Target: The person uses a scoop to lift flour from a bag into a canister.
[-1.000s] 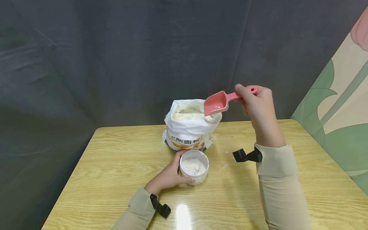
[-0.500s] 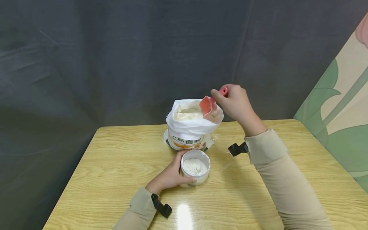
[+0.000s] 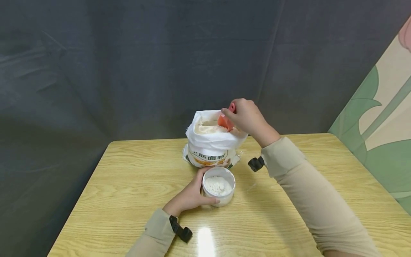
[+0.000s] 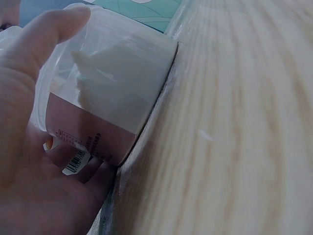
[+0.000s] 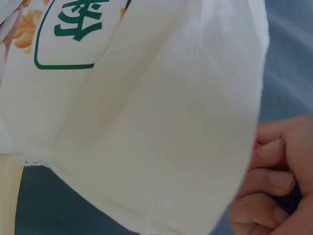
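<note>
While your left hand [image 3: 191,195] is gripping the lower-centre tub [image 3: 226,200], your right hand [image 3: 246,115] is holding the scoop [image 3: 226,122], perhaps deep in the bag [image 3: 210,142]; careless tilting could be spilling flour [image 3: 208,129].

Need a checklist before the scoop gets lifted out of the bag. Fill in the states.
1. Right grip secure on red scoop: ok, fingers and thumb hold the handle.
2. Scoop carrying powder: cannot tell, its blade is partly hidden in the bag mouth.
3. Flour bag upright and open: ok, top folded outward.
4. Tub steadied: ok, left grip wraps its side, base on the table.
5. Room in tub: ok, white powder lies below the rim.
6. Tabletop free of spills: not ok, faint white traces show right of bag and tub.
</note>
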### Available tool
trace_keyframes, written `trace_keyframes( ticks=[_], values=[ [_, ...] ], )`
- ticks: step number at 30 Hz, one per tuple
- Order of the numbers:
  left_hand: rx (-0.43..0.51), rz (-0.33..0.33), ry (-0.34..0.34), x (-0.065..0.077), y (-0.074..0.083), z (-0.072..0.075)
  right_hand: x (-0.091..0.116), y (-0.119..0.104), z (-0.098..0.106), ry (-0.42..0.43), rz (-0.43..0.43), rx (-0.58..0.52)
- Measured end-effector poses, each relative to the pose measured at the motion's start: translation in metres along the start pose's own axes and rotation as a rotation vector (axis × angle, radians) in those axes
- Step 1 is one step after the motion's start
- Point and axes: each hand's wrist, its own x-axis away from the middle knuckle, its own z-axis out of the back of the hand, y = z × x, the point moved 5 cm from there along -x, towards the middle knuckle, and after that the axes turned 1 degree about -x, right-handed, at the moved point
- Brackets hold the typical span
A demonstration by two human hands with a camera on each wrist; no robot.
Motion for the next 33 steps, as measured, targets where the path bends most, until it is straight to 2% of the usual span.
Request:
trace_keyframes(
  ticks=[10, 19, 24, 33],
  values=[
    [0.012, 0.002, 0.0, 0.0, 0.0, -0.001, -0.004, 0.004, -0.012, -0.071, -0.036, -0.046],
    [0.003, -0.003, -0.006, 0.0, -0.001, -0.003, 0.0, 0.002, -0.018, -0.128, -0.15, -0.179],
    [0.006, -0.012, -0.005, 0.0, 0.0, -0.004, 0.002, 0.004, -0.015, -0.121, -0.204, -0.236],
    [-0.012, 0.005, -0.009, 0.0, 0.0, -0.005, 0.003, 0.013, -0.014, -0.092, -0.33, -0.256]
  ],
)
